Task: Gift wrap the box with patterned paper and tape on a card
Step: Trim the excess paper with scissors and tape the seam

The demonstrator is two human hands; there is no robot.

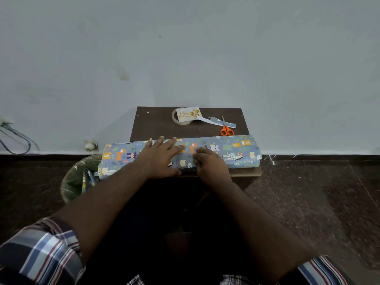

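While the left hand [159,159] is lying flat with fingers spread on the animal-print wrapping paper [236,150], the right hand [209,163] is curling its fingers down onto it, though I can't tell if that grip's actually pinching anything. Paper's sitting folded over the box at the near edge of the small brown tabletop [156,124]. Further back: birthday card [188,114] leaning on a tape roll [174,117], orange scissors [226,128], paper offcut [213,120]. Bin [76,177] to the left.
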